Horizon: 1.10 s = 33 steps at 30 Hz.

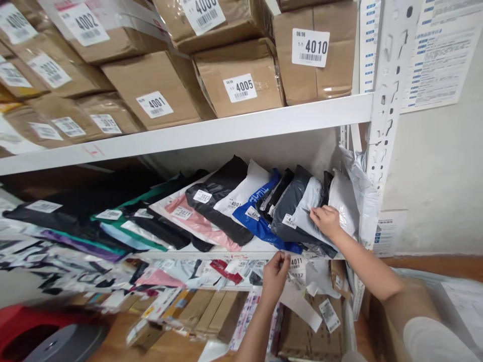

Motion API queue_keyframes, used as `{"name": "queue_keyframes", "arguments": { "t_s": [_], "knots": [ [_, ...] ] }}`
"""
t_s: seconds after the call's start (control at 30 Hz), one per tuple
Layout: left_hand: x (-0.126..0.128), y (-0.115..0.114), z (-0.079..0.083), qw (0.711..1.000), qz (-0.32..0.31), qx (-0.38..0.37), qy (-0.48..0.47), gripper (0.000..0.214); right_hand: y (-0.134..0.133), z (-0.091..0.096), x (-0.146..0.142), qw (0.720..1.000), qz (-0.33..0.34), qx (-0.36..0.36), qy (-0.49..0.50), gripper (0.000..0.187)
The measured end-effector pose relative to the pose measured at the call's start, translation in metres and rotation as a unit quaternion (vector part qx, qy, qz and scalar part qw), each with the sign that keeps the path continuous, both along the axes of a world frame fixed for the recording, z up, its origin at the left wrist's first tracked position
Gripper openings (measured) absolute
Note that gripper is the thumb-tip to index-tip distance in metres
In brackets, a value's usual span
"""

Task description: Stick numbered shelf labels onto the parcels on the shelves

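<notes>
Label strip (299, 275) pinched in my left hand (276, 271), right hand (326, 219) at a light grey packet (306, 197)

My left hand has its thumb and fingers closed on the label strip, which hangs to their right, near the front of the shelving. I read 4011 and 4012 on it, and a pale tail trails down to the near right. My right hand is to the right and farther in, fingertips drawn together over the light grey packet; I cannot tell whether they grip its film, a sticker or nothing.

Left of that packet lies a dark grey packet (287, 203) with a sticker only partly readable. Farther left lean a blue packet (260, 227), a white packet (241, 191) marked 4001, a black packet (226, 201) marked 3023 and a pink packet (202, 230) marked 3021. On the right, a whitish packet (342, 198) lies near the white upright (383, 125).

Above, a white beam (226, 121) fronts a row of cardboard boxes, among them box 4005 (211, 88) and box 4010 (339, 50).
</notes>
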<state>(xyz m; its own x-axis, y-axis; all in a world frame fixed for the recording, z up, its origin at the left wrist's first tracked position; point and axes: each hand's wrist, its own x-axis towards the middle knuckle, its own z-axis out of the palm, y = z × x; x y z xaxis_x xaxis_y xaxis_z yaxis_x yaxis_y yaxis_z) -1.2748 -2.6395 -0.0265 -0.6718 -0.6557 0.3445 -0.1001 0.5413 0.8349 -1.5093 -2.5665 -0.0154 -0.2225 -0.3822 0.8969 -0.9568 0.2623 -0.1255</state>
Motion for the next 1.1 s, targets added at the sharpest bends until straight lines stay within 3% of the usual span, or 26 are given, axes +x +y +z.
{"name": "queue_keyframes", "arguments": {
  "t_s": [0.23,0.33,0.4,0.47,0.53,0.6,0.7,0.8,0.87,1.0,1.1],
  "knots": [
    [0.005,0.016,-0.004,0.999,-0.042,0.008,-0.002,0.041,-0.027,-0.008,0.023,0.994,0.023,0.09,0.063,0.033],
    [0.01,0.018,-0.004,0.999,-0.052,0.008,0.0,0.041,-0.022,-0.004,0.029,0.99,0.023,0.119,0.065,0.028],
    [0.013,0.018,-0.002,0.998,-0.055,0.009,0.002,0.041,-0.011,0.0,0.035,0.989,0.035,0.131,0.066,0.037],
    [0.015,0.015,0.002,0.999,-0.05,-0.012,0.016,0.04,0.007,0.004,0.044,0.992,0.073,0.1,0.038,0.038],
    [0.013,0.012,0.008,0.996,-0.039,-0.06,0.05,0.037,0.027,0.004,0.058,0.99,0.133,0.014,-0.049,0.029],
    [0.008,0.011,0.017,0.989,-0.033,-0.114,0.085,0.034,0.044,-0.001,0.074,0.957,0.222,-0.048,-0.182,0.027],
    [-0.007,0.011,0.029,0.985,-0.051,-0.135,0.098,0.032,0.056,-0.012,0.093,0.859,0.338,-0.033,-0.384,0.038],
    [-0.028,0.013,0.034,0.988,-0.097,-0.045,0.11,0.033,0.054,-0.02,0.098,0.739,0.38,-0.086,-0.55,0.037],
    [-0.04,0.014,0.032,0.985,-0.12,0.027,0.119,0.035,0.051,-0.021,0.094,0.68,0.392,-0.135,-0.604,0.034],
    [-0.055,0.014,0.023,0.982,-0.135,0.08,0.106,0.04,0.051,-0.019,0.084,0.647,0.386,-0.184,-0.631,0.035],
    [-0.062,0.013,0.018,0.987,-0.129,0.063,0.069,0.042,0.047,-0.023,0.083,0.626,0.378,-0.212,-0.649,0.037]
  ]
}}
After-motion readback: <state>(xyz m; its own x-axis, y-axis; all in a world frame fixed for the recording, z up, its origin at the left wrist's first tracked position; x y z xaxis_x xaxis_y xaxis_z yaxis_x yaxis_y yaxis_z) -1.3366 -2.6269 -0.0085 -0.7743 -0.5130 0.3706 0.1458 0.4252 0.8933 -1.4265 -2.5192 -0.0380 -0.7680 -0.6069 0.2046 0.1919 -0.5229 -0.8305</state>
